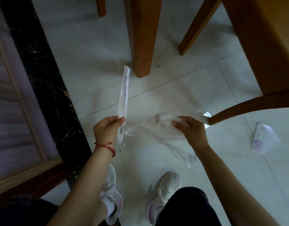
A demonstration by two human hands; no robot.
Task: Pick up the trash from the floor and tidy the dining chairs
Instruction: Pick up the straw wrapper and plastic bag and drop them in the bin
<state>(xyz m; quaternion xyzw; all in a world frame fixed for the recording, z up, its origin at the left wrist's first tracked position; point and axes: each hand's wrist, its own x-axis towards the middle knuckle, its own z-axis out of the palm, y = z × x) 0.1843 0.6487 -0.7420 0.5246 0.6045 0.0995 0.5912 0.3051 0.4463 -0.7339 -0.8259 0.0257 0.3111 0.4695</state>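
Note:
My left hand [107, 129] grips a long white paper wrapper [123, 93] with printed text, held upright above the floor. My right hand [191, 129] is closed on a crumpled clear plastic bag [155, 131], which hangs between the two hands and trails down toward my shoes. A small clear packet with purple print [264, 139] lies on the white tiled floor at the right. Wooden dining chair legs [143, 46] stand just beyond the wrapper, and a curved chair leg [248, 108] reaches in from the right.
A wooden table or chair frame [262, 43] fills the upper right. A black marble strip [47, 88] and a wooden door frame [18, 95] run along the left. My white shoes [163, 190] stand on the tiles below my hands.

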